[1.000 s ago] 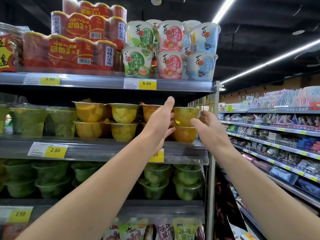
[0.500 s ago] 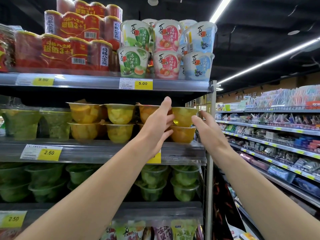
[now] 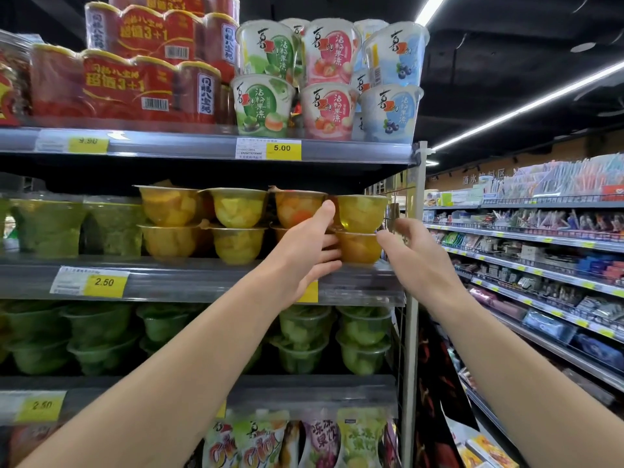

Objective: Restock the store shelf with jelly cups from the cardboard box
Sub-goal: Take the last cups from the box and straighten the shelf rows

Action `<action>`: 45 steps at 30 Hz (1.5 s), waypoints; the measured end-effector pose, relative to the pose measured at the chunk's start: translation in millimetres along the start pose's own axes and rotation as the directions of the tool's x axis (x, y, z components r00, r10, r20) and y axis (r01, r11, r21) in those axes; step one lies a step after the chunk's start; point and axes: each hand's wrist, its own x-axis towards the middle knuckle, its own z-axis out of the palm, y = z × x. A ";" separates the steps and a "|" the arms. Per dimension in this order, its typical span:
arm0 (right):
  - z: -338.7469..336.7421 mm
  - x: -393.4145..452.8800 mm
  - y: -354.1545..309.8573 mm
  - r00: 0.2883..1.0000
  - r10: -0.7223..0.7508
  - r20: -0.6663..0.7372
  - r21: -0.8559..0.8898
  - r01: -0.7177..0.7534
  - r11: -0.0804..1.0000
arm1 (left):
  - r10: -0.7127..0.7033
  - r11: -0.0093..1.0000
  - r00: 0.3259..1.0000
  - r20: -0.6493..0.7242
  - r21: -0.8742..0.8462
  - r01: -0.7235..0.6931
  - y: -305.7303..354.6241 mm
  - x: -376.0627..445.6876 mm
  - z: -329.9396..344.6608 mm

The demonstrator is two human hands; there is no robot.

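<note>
Item: jelly cups, yellow-orange, middle shelf (image 3: 202, 282), stacked two high at the right end beside the upright post (image 3: 412, 265).

Top cup (image 3: 361, 212): sits on the bottom cup (image 3: 358, 246).

My left hand (image 3: 304, 255): fingers straight, spread against the left side of this stack, thumb up along the top cup.

My right hand (image 3: 415, 251): fingers relaxed and apart, near the stack's right side; I cannot tell if it touches.

Cardboard box: not in view.

Risks, as I judge them: uneven push from one side could tip the top cup off its base; too much shove leftward could knock the neighbouring orange stack (image 3: 297, 211); cups near the shelf lip may slide forward.
</note>
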 end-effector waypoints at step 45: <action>78.1 20.4 -31.0 0.749 -0.663 0.004 -0.758 0.435 0.486 | 0.727 -0.062 0.607 0.321 0.911 -0.408 -12.4 21.8 -93.0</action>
